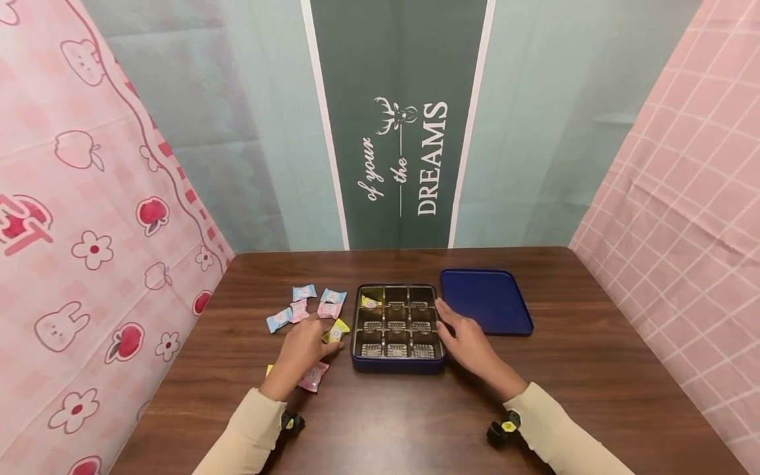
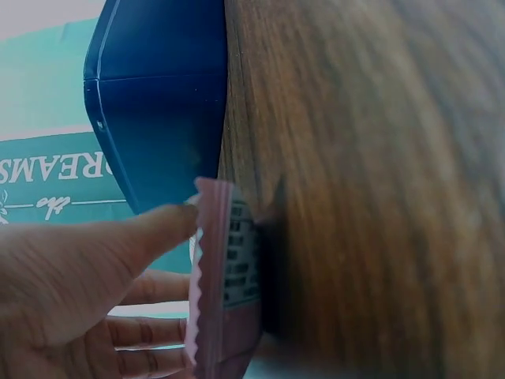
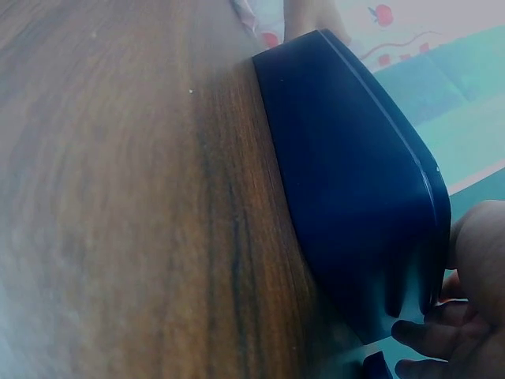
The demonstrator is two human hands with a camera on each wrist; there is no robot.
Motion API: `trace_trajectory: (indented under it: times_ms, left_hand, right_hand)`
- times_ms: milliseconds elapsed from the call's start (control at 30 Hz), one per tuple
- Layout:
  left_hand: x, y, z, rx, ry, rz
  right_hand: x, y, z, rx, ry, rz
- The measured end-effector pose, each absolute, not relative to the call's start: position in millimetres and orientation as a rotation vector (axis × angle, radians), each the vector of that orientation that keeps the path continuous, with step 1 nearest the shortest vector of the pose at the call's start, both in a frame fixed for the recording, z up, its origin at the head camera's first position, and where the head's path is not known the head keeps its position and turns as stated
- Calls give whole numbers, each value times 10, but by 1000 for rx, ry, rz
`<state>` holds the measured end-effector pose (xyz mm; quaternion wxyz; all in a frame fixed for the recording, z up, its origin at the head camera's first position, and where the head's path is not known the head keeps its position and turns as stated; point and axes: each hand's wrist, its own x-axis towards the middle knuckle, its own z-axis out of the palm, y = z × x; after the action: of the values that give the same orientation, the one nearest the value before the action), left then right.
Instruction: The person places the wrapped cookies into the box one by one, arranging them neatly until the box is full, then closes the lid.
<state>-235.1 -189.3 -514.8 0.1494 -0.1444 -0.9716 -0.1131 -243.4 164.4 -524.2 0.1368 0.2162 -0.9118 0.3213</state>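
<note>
A dark blue tin (image 1: 398, 364) with a nine-compartment tray sits mid-table; one yellow-wrapped candy (image 1: 371, 302) lies in its far-left compartment. My left hand (image 1: 301, 348) is over the loose candies left of the tin, thumb and fingers apart around a yellow candy (image 1: 336, 331). Its fingertips are partly hidden. In the left wrist view a pink candy (image 2: 229, 308) on the table blocks part of the fingers. My right hand (image 1: 469, 340) rests against the tin's right side, fingers extended. In the right wrist view its fingers (image 3: 434, 339) are by the tin wall (image 3: 355, 166).
Blue candies (image 1: 304, 293) and pink candies (image 1: 330, 309) lie scattered beyond the left hand. Another pink candy (image 1: 313, 377) lies beside the left wrist, and a yellow one (image 1: 270, 370) is mostly hidden by it. The blue lid (image 1: 487, 300) lies at the back right. Fabric hangs round the table.
</note>
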Motion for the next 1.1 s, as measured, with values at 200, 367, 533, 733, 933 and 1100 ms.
trace_trajectory:
  times_ms: [200, 367, 533, 733, 933, 1100]
  left_hand:
    - [-2332, -1882, -5133, -366, -2830, -317]
    - [-2311, -1880, -5097, -378, -2857, -329]
    - [-2319, -1900, -5070, -431, -2871, -344]
    - [-2347, -1941, -5027, -488, -2886, -383]
    - [-2377, -1963, -5041, -585, -2891, -475]
    - [-2383, -1955, -5076, -652, -2856, -516]
  right_hand:
    - [-2440, 1648, -5259, 631, -2633, 933]
    - [-2447, 1650, -5260, 634, -2625, 932]
    - [-2447, 1652, -5255, 633, -2634, 919]
    - [-2439, 1658, -5236, 631, -2631, 928]
    - [-2441, 1652, -5232, 634, -2628, 927]
    - [-2430, 1654, -5243, 632, -2635, 923]
